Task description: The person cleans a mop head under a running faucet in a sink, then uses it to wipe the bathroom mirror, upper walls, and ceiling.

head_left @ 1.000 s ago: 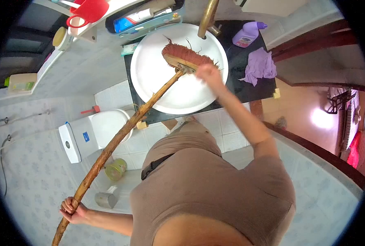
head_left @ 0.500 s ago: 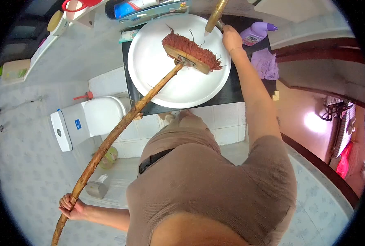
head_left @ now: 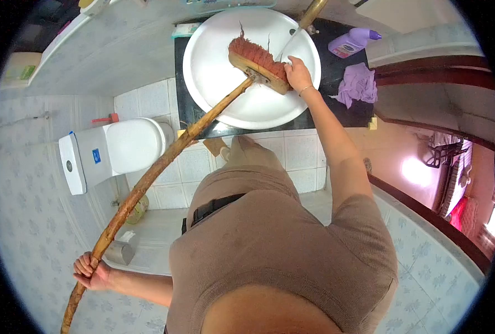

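A long-handled broom [head_left: 164, 161] with reddish-brown bristles and a wooden head slants across the view. Its head rests in or just above the white washbasin [head_left: 203, 94], bristles facing the tap. Low on the left, my left hand [head_left: 92, 271] is wrapped round the rough wooden handle. My right hand [head_left: 298, 75] is at the right end of the broom head, its curled fingers against the bristles. From the brass-coloured tap [head_left: 312, 14] a thin stream of water falls into the basin, close to the bristles and my right hand.
The basin sits on a black countertop [head_left: 333, 67]. A purple bottle [head_left: 353, 43] and a crumpled lilac cloth [head_left: 356, 84] are on its right side. A white toilet [head_left: 133, 146] stands to the left, with a metal cylinder [head_left: 119, 252] nearer me. A doorway opens on the right.
My right hand has left the tap's handle and come down to the broom head. Water now runs from the tap. My left hand keeps hold of the broom; the view has shifted slightly.
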